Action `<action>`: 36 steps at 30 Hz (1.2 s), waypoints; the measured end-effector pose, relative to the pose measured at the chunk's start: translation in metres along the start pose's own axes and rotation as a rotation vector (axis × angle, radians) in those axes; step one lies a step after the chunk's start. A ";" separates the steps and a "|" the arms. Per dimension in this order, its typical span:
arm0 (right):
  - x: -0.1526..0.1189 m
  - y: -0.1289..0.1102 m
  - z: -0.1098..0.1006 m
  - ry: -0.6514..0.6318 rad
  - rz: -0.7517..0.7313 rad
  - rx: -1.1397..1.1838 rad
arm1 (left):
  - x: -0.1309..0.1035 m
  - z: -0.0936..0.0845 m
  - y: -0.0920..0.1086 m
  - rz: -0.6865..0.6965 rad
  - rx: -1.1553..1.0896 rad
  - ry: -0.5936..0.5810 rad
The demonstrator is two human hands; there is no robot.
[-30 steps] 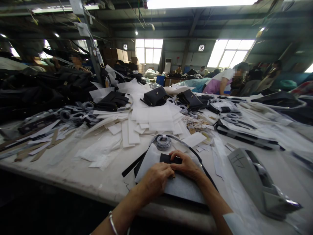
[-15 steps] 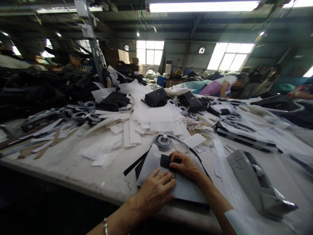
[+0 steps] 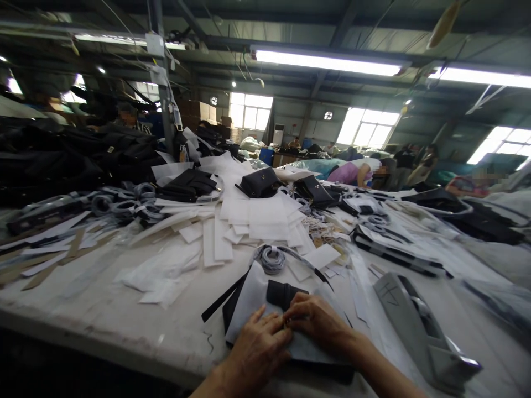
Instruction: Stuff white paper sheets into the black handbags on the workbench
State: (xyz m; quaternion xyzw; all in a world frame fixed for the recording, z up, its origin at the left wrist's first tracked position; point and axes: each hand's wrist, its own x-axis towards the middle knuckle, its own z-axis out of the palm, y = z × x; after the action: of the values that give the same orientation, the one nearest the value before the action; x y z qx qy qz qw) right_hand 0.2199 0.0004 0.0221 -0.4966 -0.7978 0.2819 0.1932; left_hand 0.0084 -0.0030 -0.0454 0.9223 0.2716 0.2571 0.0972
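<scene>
A black handbag (image 3: 327, 369) lies on the table in front of me, its face covered by a pale protective sheet (image 3: 249, 301). My left hand (image 3: 263, 340) rests on the sheet with its fingers stretched out, their tips beside a small gold-coloured clasp (image 3: 287, 322). From the right, my right hand (image 3: 321, 320) pinches the lower end of a black flap tab (image 3: 277, 293) at the clasp. The tab bends upward between the fingers and the bag. Beyond it sits a wrapped, coiled strap (image 3: 272, 261), with a black handle curving around it.
A grey tape dispenser (image 3: 423, 331) stands at the right. White sheets (image 3: 269, 218) are piled behind the bag, with black bags (image 3: 259, 182) beyond them. Wrapped strap coils (image 3: 124, 207) and paper strips (image 3: 53, 249) lie at the left. A co-worker (image 3: 357, 171) bends over the far table.
My right hand has moved down the tab to the clasp, and the tab now bulges upward. The left hand stays on the bag. The camera view has tilted up.
</scene>
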 end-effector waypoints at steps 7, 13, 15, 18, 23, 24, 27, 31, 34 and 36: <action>0.013 0.003 0.002 -0.106 -0.027 -0.214 | 0.002 0.020 0.001 -0.043 0.092 0.119; 0.011 -0.008 0.001 -0.099 -0.050 -0.189 | -0.008 0.033 -0.008 0.077 0.056 0.318; 0.008 -0.012 0.008 -0.045 0.010 -0.229 | -0.009 0.034 -0.007 0.082 0.068 0.350; 0.004 -0.016 0.025 0.045 0.149 -0.334 | -0.008 0.030 -0.003 0.063 0.059 0.322; -0.001 -0.019 0.037 0.131 0.247 -0.313 | -0.004 0.023 0.008 0.008 0.053 0.269; -0.003 -0.020 0.034 0.130 0.237 -0.269 | -0.003 0.024 0.011 0.001 0.069 0.266; -0.013 -0.015 0.025 0.145 0.208 -0.140 | 0.002 0.024 0.019 -0.027 0.110 0.185; -0.027 0.014 0.030 0.295 0.142 -0.315 | 0.020 0.003 0.028 -0.079 0.148 -0.051; -0.033 0.040 0.044 0.386 -0.053 -0.571 | 0.034 -0.011 0.024 -0.022 0.179 -0.196; -0.034 0.051 0.047 0.446 -0.189 -0.691 | 0.039 -0.007 0.016 0.066 0.229 -0.123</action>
State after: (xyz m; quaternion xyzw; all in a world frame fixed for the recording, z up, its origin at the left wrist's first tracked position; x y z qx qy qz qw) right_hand 0.2415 -0.0249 -0.0474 -0.5057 -0.8261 -0.1354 0.2085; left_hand 0.0395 0.0054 -0.0180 0.9499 0.2622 0.1704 -0.0007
